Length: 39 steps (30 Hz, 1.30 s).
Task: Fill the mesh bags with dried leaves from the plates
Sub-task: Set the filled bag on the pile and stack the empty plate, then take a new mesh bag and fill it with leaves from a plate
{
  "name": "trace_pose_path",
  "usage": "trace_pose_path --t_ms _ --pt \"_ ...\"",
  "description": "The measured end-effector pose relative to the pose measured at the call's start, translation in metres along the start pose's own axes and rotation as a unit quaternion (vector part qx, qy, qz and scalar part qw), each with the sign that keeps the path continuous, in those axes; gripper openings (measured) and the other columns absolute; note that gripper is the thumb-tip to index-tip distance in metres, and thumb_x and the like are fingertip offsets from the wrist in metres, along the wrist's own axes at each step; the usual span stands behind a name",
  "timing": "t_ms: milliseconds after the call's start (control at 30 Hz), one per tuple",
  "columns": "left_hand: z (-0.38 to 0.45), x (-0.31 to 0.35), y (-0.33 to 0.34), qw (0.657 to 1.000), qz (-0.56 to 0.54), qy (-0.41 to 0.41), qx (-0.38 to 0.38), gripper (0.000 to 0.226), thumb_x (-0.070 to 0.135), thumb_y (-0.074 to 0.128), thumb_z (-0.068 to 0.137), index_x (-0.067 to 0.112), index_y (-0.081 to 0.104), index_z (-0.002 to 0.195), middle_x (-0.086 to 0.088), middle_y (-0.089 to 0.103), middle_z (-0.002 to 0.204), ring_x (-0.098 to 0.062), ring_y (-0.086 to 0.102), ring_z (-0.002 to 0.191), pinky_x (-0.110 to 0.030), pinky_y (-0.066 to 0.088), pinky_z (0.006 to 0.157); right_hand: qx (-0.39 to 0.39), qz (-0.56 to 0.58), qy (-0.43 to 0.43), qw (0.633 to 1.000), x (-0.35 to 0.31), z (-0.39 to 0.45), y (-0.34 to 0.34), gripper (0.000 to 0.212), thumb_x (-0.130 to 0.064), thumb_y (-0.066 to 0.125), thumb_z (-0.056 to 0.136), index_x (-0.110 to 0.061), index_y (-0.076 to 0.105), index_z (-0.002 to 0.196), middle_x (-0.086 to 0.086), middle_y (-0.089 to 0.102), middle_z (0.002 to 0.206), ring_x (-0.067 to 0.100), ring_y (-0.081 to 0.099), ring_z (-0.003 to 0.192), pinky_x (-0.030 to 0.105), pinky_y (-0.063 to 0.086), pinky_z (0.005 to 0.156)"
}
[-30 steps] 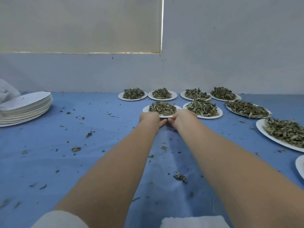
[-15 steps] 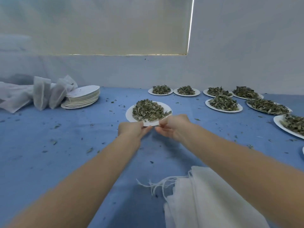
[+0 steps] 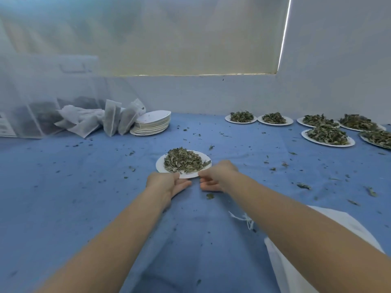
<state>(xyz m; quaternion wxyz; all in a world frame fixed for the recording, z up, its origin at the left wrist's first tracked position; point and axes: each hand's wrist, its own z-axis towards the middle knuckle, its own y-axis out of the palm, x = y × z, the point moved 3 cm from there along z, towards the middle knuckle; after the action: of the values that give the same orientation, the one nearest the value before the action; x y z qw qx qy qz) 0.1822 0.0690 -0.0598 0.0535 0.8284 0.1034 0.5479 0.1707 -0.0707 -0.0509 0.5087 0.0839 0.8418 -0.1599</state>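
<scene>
A white paper plate (image 3: 160, 164) heaped with dried leaves (image 3: 183, 160) lies on the blue cloth in the middle of the table. My left hand (image 3: 167, 183) pinches its near rim, thumb on top and fingers beneath. My right hand (image 3: 215, 176) holds the same rim just to the right, fingers curled under. A pile of flat white mesh bags (image 3: 294, 269) with loose drawstrings (image 3: 245, 219) lies at the lower right, partly hidden by my right forearm.
Several more leaf plates (image 3: 329, 136) line the far right. A stack of emptied plates (image 3: 152, 123) and filled mesh bags (image 3: 112, 117) lean at the far left beside a clear bin (image 3: 42, 98). Leaf crumbs dot the blue cloth (image 3: 84, 187).
Both hands have drawn the leaf plate out of the far row and toward me, then lowered it onto the cloth. The view swung left, revealing the filled bags and bin.
</scene>
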Motion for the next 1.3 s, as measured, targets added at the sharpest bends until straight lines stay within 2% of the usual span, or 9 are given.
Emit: trace_pose_path --t_ms 300,567,667,767,833,967,1067,1200,1300 --pt "-0.062 0.016 0.039 0.993 0.072 0.029 -0.093 0.027 -0.02 0.039 0.086 -0.018 0.044 0.113 -0.028 0.059 0.082 -0.032 0.061 0.062 -0.03 0.056 0.05 -0.001 -0.142 -0.116 0.983 -0.015 -0.043 -0.026 0.013 -0.004 0.059 0.088 0.009 0.057 0.089 0.022 0.065 0.08 0.034 0.064 0.067 0.044 0.057 0.078" --pt "-0.12 -0.019 0.129 0.956 0.197 0.088 -0.197 0.032 -0.015 0.05 0.083 -0.016 0.049 0.115 -0.027 0.06 0.103 -0.028 0.059 0.064 -0.031 0.056 0.049 0.113 -0.504 -0.237 0.823 -0.005 -0.103 -0.121 0.026 -0.004 0.048 0.088 0.001 0.067 0.105 0.019 0.069 0.1 0.03 0.066 0.092 0.039 0.054 0.081" --pt "-0.134 -0.04 0.148 0.861 0.413 0.189 -0.229 0.01 0.0 0.053 0.084 -0.002 0.058 0.093 -0.012 0.056 0.082 -0.024 0.05 0.073 -0.03 0.048 0.075 0.095 -0.583 -0.223 0.775 0.018 -0.115 -0.156 0.029 -0.015 0.046 0.093 -0.004 0.066 0.111 0.016 0.066 0.11 0.029 0.059 0.103 0.038 0.049 0.086" --pt "-0.143 -0.056 0.15 0.739 0.582 0.262 -0.215 0.02 0.005 0.044 0.086 0.016 0.045 0.07 -0.002 0.045 0.069 -0.021 0.043 0.065 -0.031 0.036 0.067 0.045 -0.638 -0.167 0.75 0.046 -0.116 -0.178 0.035 -0.034 0.039 0.098 -0.013 0.063 0.113 0.011 0.059 0.123 0.027 0.052 0.112 0.037 0.044 0.093" --pt "-0.142 -0.061 0.149 0.721 0.602 0.268 -0.213 0.025 0.008 0.042 0.088 0.017 0.036 0.065 0.0 0.039 0.065 -0.021 0.039 0.065 -0.028 0.029 0.06 0.026 -0.65 -0.131 0.748 0.061 -0.113 -0.185 0.035 -0.039 0.03 0.1 -0.019 0.057 0.09 0.012 0.057 0.122 0.026 0.047 0.105 0.037 0.04 0.093" --pt "-0.139 -0.07 0.148 0.731 0.592 0.259 -0.217 0.021 0.023 0.048 0.09 0.016 0.043 0.07 -0.001 0.047 0.074 -0.025 0.045 0.083 -0.029 0.033 0.064 0.057 -0.605 -0.153 0.779 0.07 -0.109 -0.193 0.034 -0.043 0.04 0.096 -0.02 0.057 0.114 0.009 0.057 0.116 0.03 0.045 0.113 0.038 0.041 0.093" --pt "-0.138 -0.076 0.147 0.751 0.571 0.247 -0.223 0.019 0.032 0.052 0.088 0.018 0.049 0.075 -0.001 0.052 0.082 -0.028 0.05 0.097 -0.03 0.038 0.069 0.09 -0.513 -0.215 0.826 0.063 -0.111 -0.198 0.024 -0.04 0.064 0.084 -0.021 0.059 0.099 0.0 0.058 0.097 0.019 0.048 0.092 0.027 0.038 0.069" --pt "-0.138 -0.073 0.146 0.785 0.519 0.267 -0.208 0.04 0.033 0.056 0.084 0.029 0.049 0.124 0.003 0.053 0.122 -0.022 0.042 0.12 -0.039 0.042 0.096 0.137 -0.438 -0.261 0.849 0.06 -0.119 -0.203 0.034 -0.034 0.078 0.071 -0.024 0.055 0.095 -0.008 0.053 0.089 0.014 0.049 0.087 0.028 0.036 0.073" --pt "-0.145 -0.067 0.147 0.824 0.416 0.316 -0.219 0.027 0.029 0.059 0.083 0.029 0.059 0.11 0.012 0.057 0.11 -0.016 0.044 0.114 -0.033 0.04 0.093 0.168 -0.429 -0.302 0.834 0.06 -0.124 -0.199 0.033 -0.035 0.077 0.071 -0.025 0.052 0.09 -0.012 0.05 0.082 0.014 0.049 0.084 0.029 0.033 0.075"
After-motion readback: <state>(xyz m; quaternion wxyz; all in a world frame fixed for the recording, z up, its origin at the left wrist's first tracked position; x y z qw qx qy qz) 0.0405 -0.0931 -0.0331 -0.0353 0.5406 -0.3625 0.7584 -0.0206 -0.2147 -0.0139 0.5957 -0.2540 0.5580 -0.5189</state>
